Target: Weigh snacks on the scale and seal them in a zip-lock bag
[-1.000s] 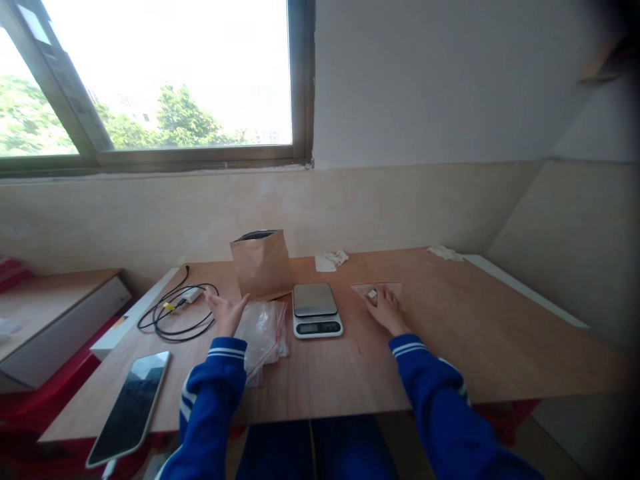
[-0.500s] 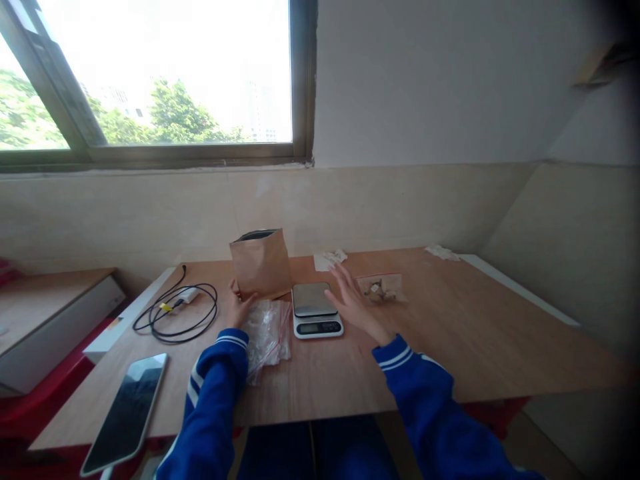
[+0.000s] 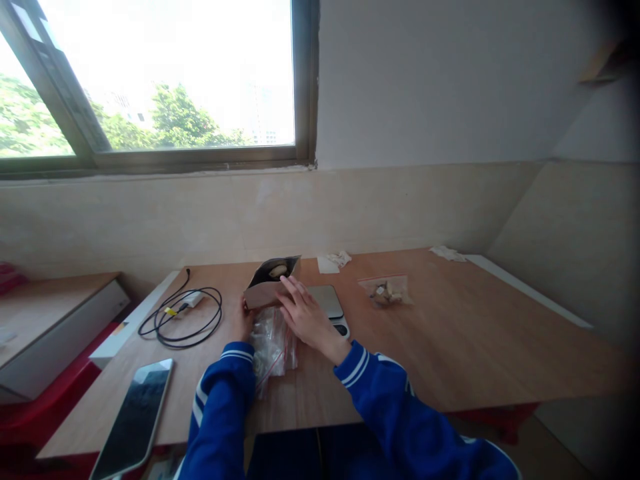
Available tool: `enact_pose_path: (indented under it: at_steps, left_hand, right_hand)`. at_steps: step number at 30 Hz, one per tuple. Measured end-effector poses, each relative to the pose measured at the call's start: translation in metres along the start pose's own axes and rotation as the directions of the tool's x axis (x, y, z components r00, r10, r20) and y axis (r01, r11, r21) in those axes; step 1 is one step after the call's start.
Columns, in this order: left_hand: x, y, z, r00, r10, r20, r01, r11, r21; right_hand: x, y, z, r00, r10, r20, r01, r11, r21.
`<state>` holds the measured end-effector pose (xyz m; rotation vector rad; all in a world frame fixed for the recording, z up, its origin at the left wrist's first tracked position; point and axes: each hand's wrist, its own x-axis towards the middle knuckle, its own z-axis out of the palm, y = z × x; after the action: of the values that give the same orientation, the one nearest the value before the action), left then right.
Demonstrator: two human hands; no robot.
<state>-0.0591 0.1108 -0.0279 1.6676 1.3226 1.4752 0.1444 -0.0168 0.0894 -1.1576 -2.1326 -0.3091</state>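
A brown paper bag (image 3: 265, 295) tilts toward me, its mouth open and dark inside, with a pale roundish item (image 3: 278, 270) showing in it. My left hand (image 3: 243, 321) grips the bag's lower left side, its fingers mostly hidden behind. At the bag's right front edge is my right hand (image 3: 305, 313), fingers stretched out and touching near the mouth. Beneath the bag and hands lie several clear zip bags (image 3: 273, 350) with red seals. A white kitchen scale (image 3: 329, 301) with a metal plate is partly covered by my right hand.
To the right lies a clear zip bag (image 3: 385, 291) with brownish pieces inside. A coiled black cable (image 3: 180, 343) and a phone (image 3: 134, 420) are at the left. Crumpled pale tissue (image 3: 340, 259) rests near the wall, and another pale scrap (image 3: 447, 254) is farther right.
My right hand has moved left from beside the scale to the paper bag. The bag has gone from upright to tilted toward me, so its inside shows.
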Motion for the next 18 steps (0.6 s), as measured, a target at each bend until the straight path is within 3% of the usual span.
enact_pose_path:
  at_steps: [6, 13, 18]
  left_hand:
    - [-0.008, 0.010, -0.003, 1.000, -0.009, 0.011, 0.008, 0.999, 0.047]
    - [-0.015, 0.017, -0.006, 1.000, -0.002, 0.004, 0.002, 0.992, 0.123]
    - [-0.015, 0.015, -0.005, 1.000, 0.002, -0.018, 0.001, 0.987, 0.161]
  right_hand:
    - [-0.010, -0.011, -0.011, 0.994, 0.058, -0.097, -0.044, 0.989, 0.142]
    - [-0.007, 0.003, -0.020, 0.978, 0.152, 0.145, -0.167, 0.981, 0.095]
    - [-0.015, 0.004, -0.006, 0.972, 0.206, 0.116, -0.209, 0.978, 0.017]
